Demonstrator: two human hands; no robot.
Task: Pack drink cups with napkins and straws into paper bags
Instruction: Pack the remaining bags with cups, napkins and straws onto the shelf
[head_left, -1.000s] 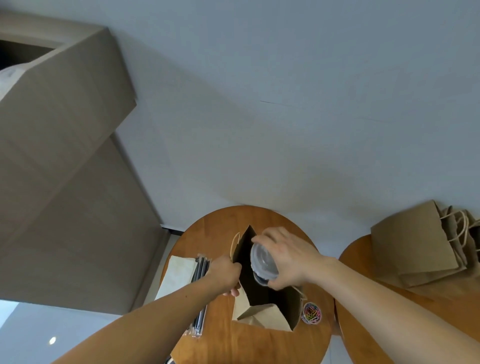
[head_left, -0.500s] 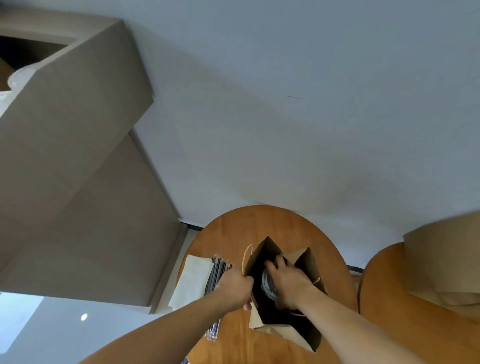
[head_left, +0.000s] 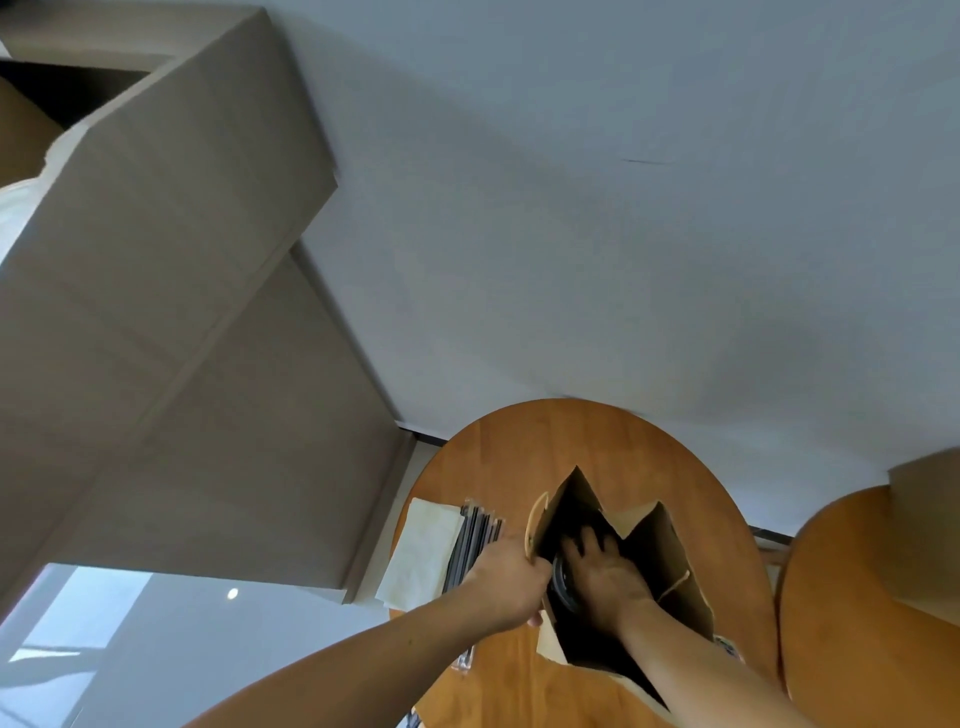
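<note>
Hands are both on the paper bag (head_left: 660, 551), which stands open on the round wooden table (head_left: 519, 447). The left hand (head_left: 511, 577) has the bag's rim in a firm grip, fingers curled over the edge right beneath the looped handle (head_left: 535, 522), and the mouth gapes wide.

The right hand (head_left: 605, 569) is down inside that mouth, wrist about level with the rim. Its fingers are spread and curved over the top of the drink cup (head_left: 563, 590), holding it from above. So the cup sits inside the bag, under the right palm and just to the right of the left knuckles. Only a dark arc of its lid shows; the rest is lost in shadow.

Out to the left of the left hand, a bundle of straws (head_left: 475, 540) lies flat on the table, partly hidden under the left wrist. A pale stack of napkins (head_left: 423, 556) lies just beyond them, edge to edge.

Off to the right of the right forearm, a second table (head_left: 857, 597) carries some brown paper (head_left: 930, 519) cut off by the frame edge.
</note>
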